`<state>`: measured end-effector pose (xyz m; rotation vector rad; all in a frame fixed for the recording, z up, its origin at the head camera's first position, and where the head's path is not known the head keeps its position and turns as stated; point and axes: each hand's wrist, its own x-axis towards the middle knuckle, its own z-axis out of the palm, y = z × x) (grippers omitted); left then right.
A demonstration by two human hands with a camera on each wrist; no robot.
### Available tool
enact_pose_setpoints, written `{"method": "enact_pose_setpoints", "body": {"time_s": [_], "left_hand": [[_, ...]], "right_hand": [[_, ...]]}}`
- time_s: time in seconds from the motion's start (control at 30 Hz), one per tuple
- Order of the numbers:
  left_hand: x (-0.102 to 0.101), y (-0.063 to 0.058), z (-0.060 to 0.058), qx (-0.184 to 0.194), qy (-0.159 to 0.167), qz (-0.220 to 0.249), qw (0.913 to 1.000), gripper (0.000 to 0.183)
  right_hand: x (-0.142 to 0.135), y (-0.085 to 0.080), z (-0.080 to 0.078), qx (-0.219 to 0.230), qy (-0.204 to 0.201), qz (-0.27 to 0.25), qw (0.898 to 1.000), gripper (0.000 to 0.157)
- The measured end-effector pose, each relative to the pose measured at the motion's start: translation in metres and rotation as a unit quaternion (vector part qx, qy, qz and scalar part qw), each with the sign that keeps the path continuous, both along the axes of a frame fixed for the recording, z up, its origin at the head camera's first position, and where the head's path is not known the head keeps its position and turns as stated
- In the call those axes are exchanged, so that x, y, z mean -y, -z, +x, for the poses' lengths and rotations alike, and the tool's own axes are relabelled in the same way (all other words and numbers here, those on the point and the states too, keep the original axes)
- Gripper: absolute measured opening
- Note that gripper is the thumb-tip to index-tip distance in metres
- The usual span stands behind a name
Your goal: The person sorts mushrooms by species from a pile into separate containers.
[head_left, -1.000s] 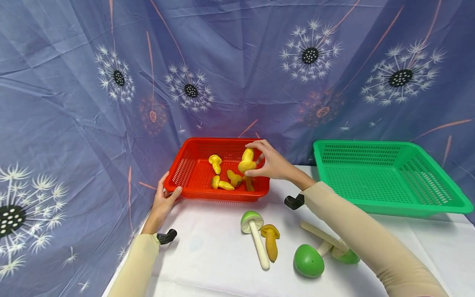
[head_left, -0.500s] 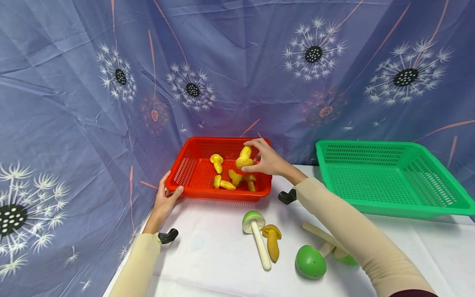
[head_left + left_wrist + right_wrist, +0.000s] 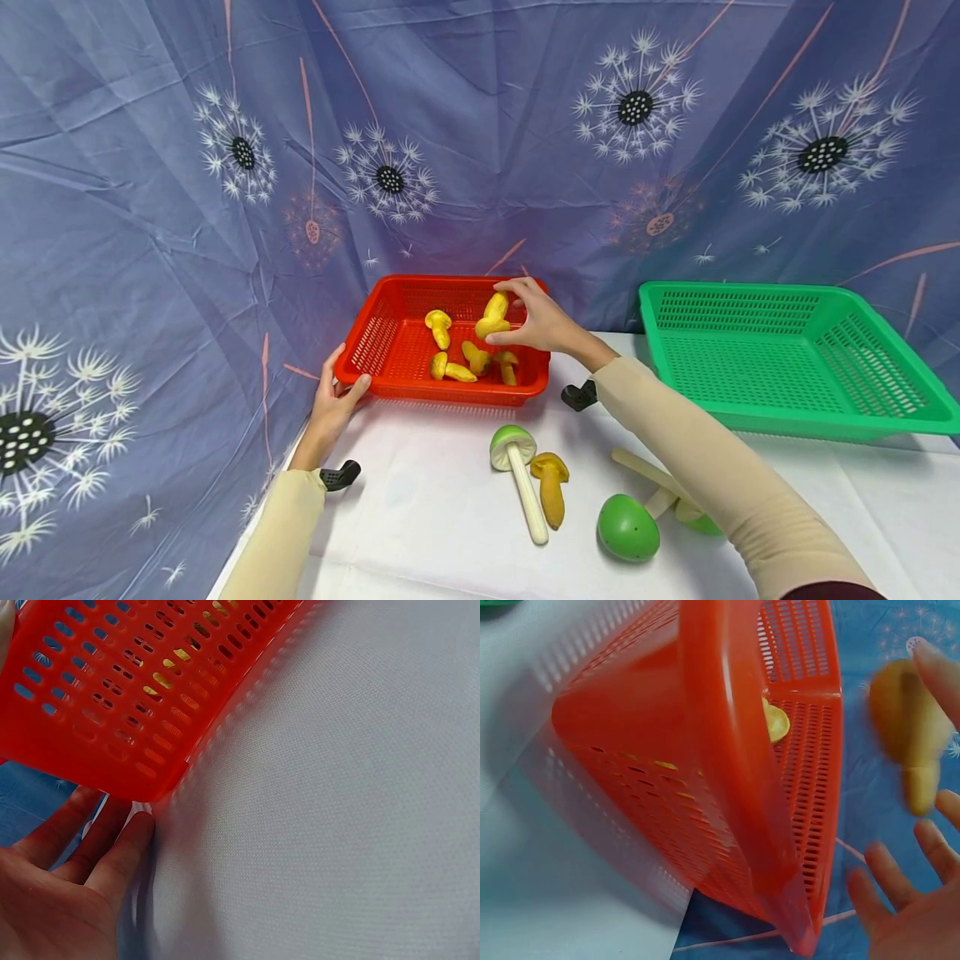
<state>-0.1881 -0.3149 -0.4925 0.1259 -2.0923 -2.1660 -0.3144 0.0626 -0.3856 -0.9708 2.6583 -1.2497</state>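
Note:
My left hand (image 3: 332, 414) is at the near left corner of a red plastic basket (image 3: 442, 390), the corner between its thumb and fingers. In the left wrist view, the fingers (image 3: 112, 859) lie against the basket's outer edge. Over the right part of the basket, my right hand (image 3: 542, 320) pinches a yellow toy mushroom (image 3: 495, 312) lengthwise, thumb at the cap and a fingertip at the stem's end. The right wrist view shows this mushroom (image 3: 907, 724) blurred, the other fingers spread. Several more yellow mushrooms (image 3: 453, 371) lie on the basket floor.
A green basket (image 3: 750, 417) stands to the right. On the white cloth in front lie a green-capped mushroom (image 3: 527, 496), a brownish-yellow mushroom (image 3: 551, 492) and a green mushroom cap (image 3: 628, 529). My right sleeve partly covers more pale stems (image 3: 645, 469). A blue dandelion curtain (image 3: 480, 167) hangs behind.
My right hand has shifted slightly left with the mushroom, which now tilts more. A mushroom on the basket floor below it shows more fully. The left hand stays on the corner.

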Motion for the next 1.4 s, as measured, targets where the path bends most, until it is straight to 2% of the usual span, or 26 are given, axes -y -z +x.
{"method": "enact_pose_setpoints", "body": {"time_s": [0.23,0.53,0.8,1.13,1.4], "left_hand": [[-0.001,0.000,-0.001,0.004,-0.002,-0.002,1.0000,0.083],[-0.002,0.001,-0.002,0.004,-0.002,-0.007,1.0000,0.084],[-0.002,0.001,-0.001,0.006,-0.003,-0.009,0.9999,0.084],[-0.002,0.002,0.000,0.008,-0.002,-0.017,0.9998,0.083],[0.000,0.000,0.000,0.005,-0.007,-0.022,0.9997,0.082]], "right_hand": [[-0.001,0.001,0.003,-0.015,-0.013,0.027,0.999,0.110],[-0.006,0.005,0.006,-0.015,-0.019,0.032,0.999,0.110],[-0.013,0.001,0.015,-0.019,-0.031,0.030,0.999,0.108],[-0.029,-0.003,0.038,-0.040,-0.056,0.031,0.997,0.106],[-0.050,-0.004,0.065,-0.057,-0.070,0.023,0.996,0.102]]}}
